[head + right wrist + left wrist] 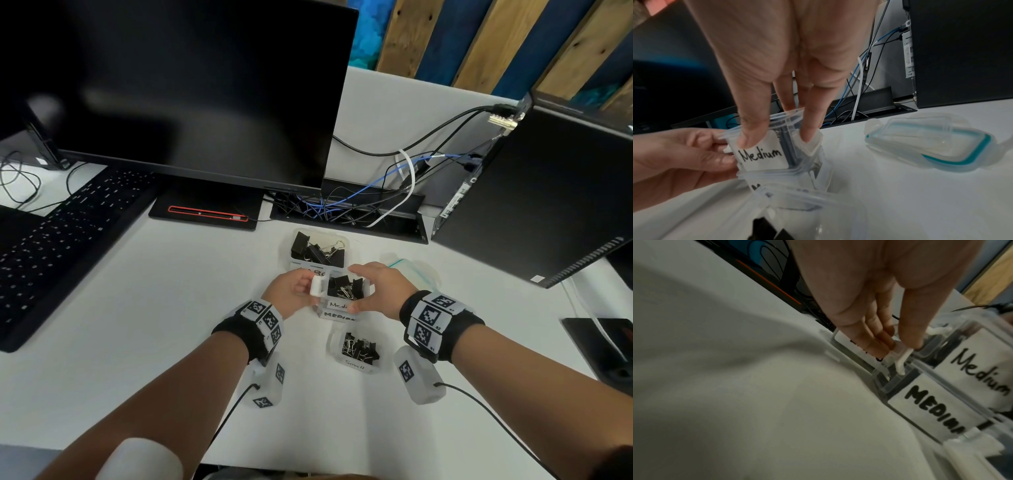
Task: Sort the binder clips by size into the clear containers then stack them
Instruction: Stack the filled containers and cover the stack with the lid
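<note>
A clear container labelled "Medium" [346, 288], holding black binder clips, sits tilted on top of a second clear container labelled "MEDIUM" [337, 316]. My right hand [362, 288] grips the upper one, thumb on its label [760, 155] and fingers on the far side. My left hand [303, 288] pinches the white latch [900, 356] at the container's left end. A container marked "Small" [359, 350] with small clips stands nearer me. Behind the hands, the large-clip container [318, 251] is partly hidden by them.
Clear lids with a teal seal [931, 146] lie to the right of the containers. Behind are a cable tray [346, 210], a monitor [191, 92] and keyboard [68, 222] on the left, and a computer tower [534, 192] on the right. All stand on a white desk [171, 308].
</note>
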